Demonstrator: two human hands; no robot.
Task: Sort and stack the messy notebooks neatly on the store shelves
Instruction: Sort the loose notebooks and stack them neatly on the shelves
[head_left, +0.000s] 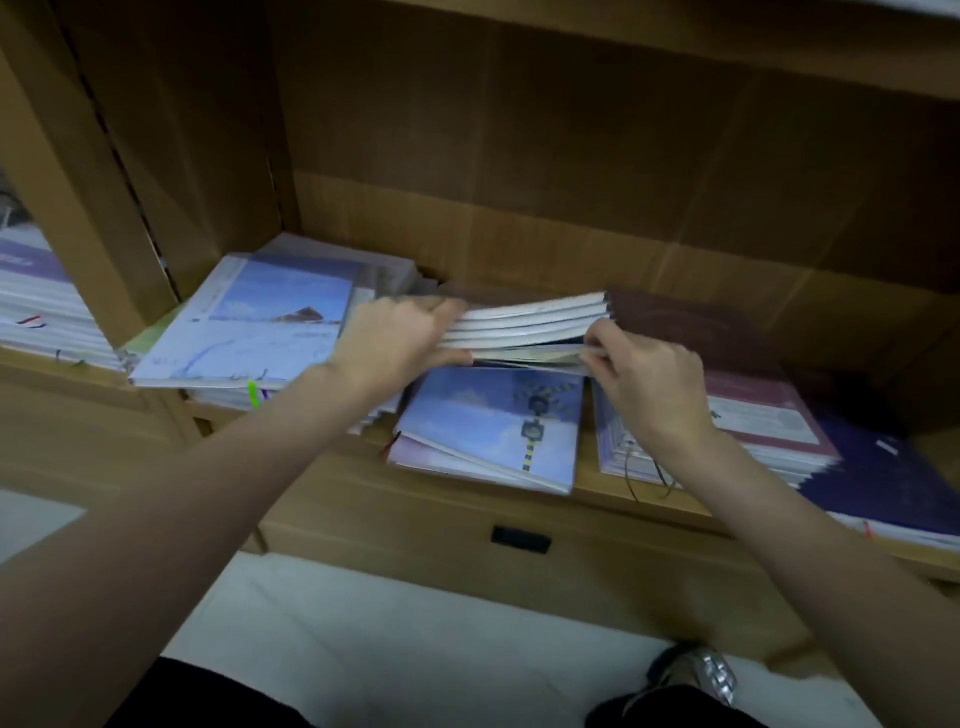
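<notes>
A bundle of several thin notebooks (524, 327) with white page edges is held above the wooden shelf (639, 496). My left hand (400, 340) grips its left end, thumb under and fingers over. My right hand (641, 371) pinches its lower right corner. Below the bundle lies a small stack topped by a light blue notebook (493, 426) with a signal post picture. To the left sits a taller pile topped by a blue sky notebook (260, 327). A maroon-covered stack (748, 410) lies to the right, partly under my right hand.
A dark blue notebook stack (893, 483) fills the shelf's far right. Another white pile (36, 312) sits in the neighbouring bay on the left, behind a wooden upright (83, 208). The shelf's back wall is close behind the piles. A shoe (701, 675) shows on the white floor.
</notes>
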